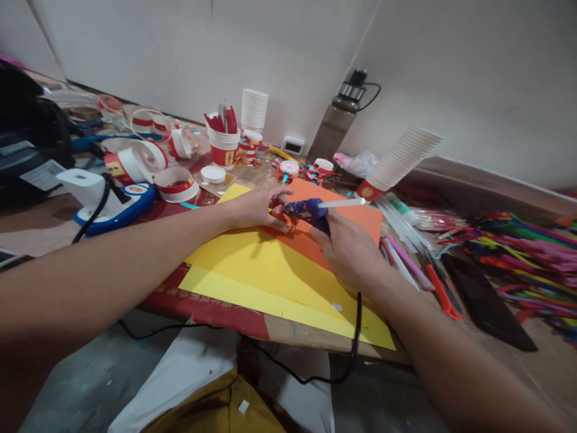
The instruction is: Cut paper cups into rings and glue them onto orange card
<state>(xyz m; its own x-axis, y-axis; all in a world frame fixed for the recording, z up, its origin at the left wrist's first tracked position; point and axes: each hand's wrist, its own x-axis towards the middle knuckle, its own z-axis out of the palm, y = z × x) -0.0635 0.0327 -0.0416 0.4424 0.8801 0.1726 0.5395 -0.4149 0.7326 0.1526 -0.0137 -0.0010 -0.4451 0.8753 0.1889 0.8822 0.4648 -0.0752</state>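
My right hand (349, 246) grips a dark blue glue gun (311, 209), with a whitish glue stick (345, 203) poking out of its rear end toward the right. The gun's nozzle points left, close to the fingers of my left hand (259, 209). Those fingers are closed around a small orange and red piece (291, 225), partly hidden by them. Both hands are over an orange sheet (367, 225), which lies on yellow sheets (252, 264).
Behind are red cups holding tools (223, 147), a cup stack (255, 109) and a bottle (333, 127). A power strip (115, 207) stands left. At right lie a cutter (444, 291), a phone (487, 300) and coloured pipe cleaners (536, 258). A black cable (356, 340) hangs over the front edge.
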